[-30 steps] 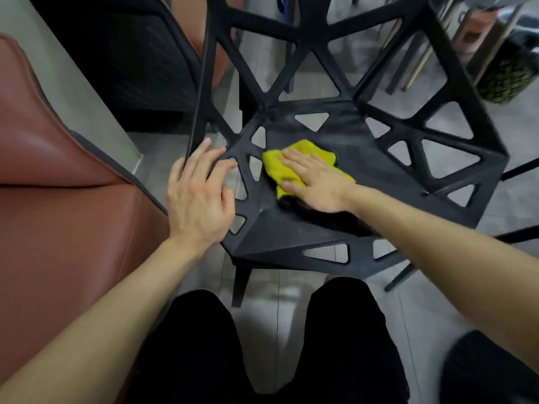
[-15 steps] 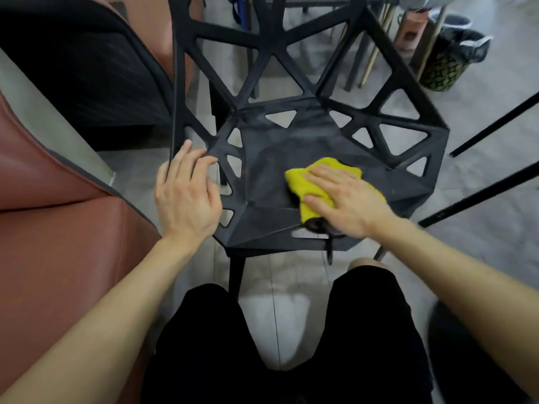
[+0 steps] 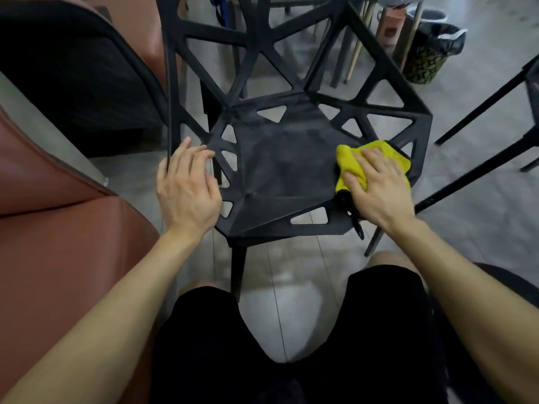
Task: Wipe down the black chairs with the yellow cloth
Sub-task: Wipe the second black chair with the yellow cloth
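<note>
The black chair (image 3: pixel 277 170) stands in front of the person, its seat and back cut through with triangular openings. The yellow cloth (image 3: pixel 348 158) lies on the right side of the seat, close to the chair's right rim and front edge. A black strip (image 3: pixel 354 217) of it hangs down over that front edge. The right hand (image 3: pixel 376 185) presses flat on the cloth with straight fingers pointing toward the chair's back; its grip is released, with nothing curled round the fabric. The left hand (image 3: pixel 186 188) rests on the chair's left rim with fingers laid loosely over the frame, its grip likewise released. Left of the chair sits a reddish-brown padded seat (image 3: pixel 58 228). Beyond the chair's back right corner stands a patterned bin (image 3: pixel 425 59) lined with a black bag. To the chair's right, thin black legs (image 3: pixel 478 106) cross the grey floor (image 3: pixel 280 301).
</note>
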Action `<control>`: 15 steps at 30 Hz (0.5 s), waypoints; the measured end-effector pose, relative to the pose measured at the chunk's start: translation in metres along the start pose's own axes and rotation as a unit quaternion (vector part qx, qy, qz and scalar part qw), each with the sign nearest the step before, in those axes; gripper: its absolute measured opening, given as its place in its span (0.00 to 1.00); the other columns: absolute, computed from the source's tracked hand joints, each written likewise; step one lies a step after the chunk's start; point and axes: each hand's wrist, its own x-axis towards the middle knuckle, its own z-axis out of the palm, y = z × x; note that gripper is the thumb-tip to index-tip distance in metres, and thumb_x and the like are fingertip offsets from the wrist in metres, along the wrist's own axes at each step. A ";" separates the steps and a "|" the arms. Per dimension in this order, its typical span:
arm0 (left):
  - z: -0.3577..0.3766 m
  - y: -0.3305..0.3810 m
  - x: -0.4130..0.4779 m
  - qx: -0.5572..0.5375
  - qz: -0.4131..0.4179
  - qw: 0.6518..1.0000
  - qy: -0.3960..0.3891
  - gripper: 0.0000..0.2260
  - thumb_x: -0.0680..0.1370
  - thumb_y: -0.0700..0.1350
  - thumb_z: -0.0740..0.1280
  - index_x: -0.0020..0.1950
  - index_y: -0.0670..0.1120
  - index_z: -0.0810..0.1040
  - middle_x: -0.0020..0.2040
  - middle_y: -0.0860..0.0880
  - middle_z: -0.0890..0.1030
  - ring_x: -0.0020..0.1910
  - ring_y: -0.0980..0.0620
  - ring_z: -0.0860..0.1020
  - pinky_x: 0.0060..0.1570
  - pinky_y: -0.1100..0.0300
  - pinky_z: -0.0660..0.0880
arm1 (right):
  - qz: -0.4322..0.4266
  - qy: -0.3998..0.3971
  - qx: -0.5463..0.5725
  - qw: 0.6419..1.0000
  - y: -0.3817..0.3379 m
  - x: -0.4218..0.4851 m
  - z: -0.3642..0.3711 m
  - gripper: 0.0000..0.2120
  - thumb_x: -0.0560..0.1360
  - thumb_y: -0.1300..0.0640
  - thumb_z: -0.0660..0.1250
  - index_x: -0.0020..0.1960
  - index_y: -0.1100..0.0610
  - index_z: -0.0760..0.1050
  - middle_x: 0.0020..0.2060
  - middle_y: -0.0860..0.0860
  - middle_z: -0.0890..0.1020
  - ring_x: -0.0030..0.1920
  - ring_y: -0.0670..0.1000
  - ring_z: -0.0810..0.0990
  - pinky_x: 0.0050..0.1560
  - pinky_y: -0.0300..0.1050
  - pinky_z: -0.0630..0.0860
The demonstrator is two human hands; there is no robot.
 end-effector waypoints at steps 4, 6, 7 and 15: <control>0.000 0.003 0.001 -0.010 0.001 1.000 0.013 0.20 0.77 0.40 0.61 0.67 0.50 0.79 0.68 0.52 0.81 0.80 0.51 0.70 0.73 0.45 0.69 | -0.157 0.043 0.038 0.986 -0.122 -0.033 0.041 0.24 0.82 0.43 0.63 0.72 0.55 0.77 0.71 0.56 0.79 0.73 0.61 0.73 0.77 0.58 0.64; 0.002 -0.002 0.001 -0.016 0.016 1.000 0.020 0.20 0.76 0.39 0.62 0.67 0.50 0.78 0.68 0.52 0.81 0.80 0.51 0.70 0.73 0.45 0.69 | -0.257 0.033 0.070 0.963 -0.153 -0.055 0.054 0.27 0.83 0.40 0.62 0.76 0.54 0.74 0.75 0.55 0.75 0.78 0.58 0.69 0.79 0.57 0.61; 0.004 -0.005 0.001 -0.017 0.020 0.999 0.024 0.21 0.75 0.39 0.62 0.67 0.51 0.78 0.68 0.52 0.81 0.80 0.51 0.70 0.73 0.46 0.68 | -0.292 0.030 0.065 0.954 -0.143 -0.055 0.052 0.28 0.83 0.39 0.62 0.77 0.54 0.73 0.77 0.54 0.74 0.79 0.57 0.68 0.80 0.56 0.60; 0.016 -0.013 0.002 -0.006 0.020 0.999 0.044 0.19 0.78 0.39 0.62 0.67 0.51 0.78 0.67 0.54 0.80 0.79 0.52 0.70 0.76 0.47 0.66 | -0.005 0.174 0.051 0.983 -0.005 -0.021 0.029 0.22 0.83 0.44 0.64 0.71 0.55 0.80 0.71 0.55 0.79 0.75 0.60 0.73 0.76 0.60 0.65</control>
